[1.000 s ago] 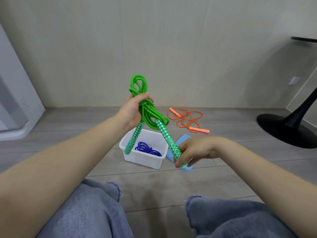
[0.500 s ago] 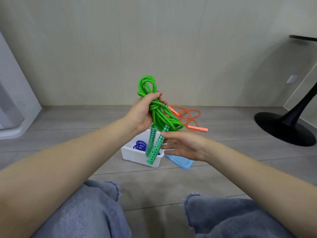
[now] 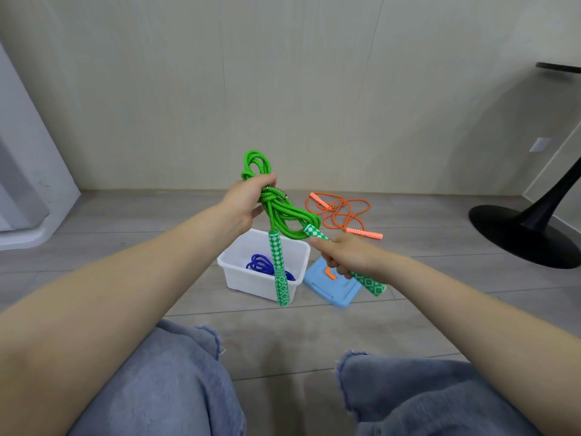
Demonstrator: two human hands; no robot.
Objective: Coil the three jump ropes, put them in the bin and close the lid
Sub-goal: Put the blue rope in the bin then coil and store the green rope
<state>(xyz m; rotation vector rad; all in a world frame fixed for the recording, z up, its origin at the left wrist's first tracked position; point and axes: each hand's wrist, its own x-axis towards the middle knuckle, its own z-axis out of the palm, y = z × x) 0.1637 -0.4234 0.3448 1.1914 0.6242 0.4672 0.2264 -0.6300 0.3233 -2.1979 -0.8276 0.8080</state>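
My left hand (image 3: 246, 199) grips the bunched loops of the green jump rope (image 3: 276, 206) above the white bin (image 3: 239, 272). One green-and-white handle (image 3: 278, 269) hangs down in front of the bin. My right hand (image 3: 342, 256) grips the other handle (image 3: 367, 280), pulled out to the right and slanting down. A coiled blue rope (image 3: 261, 264) lies inside the bin. The light blue lid (image 3: 330, 287) with an orange latch lies on the floor right of the bin. The orange rope (image 3: 342, 212) lies loose on the floor behind.
A black pedestal base (image 3: 522, 234) stands at the right. A white appliance (image 3: 22, 190) stands at the left by the wall. My knees in blue jeans (image 3: 176, 382) fill the bottom of the view.
My right hand, open under the two handles half a second ago, has closed around one handle and drawn it out to the right. The left hand keeps its grip on the loops.
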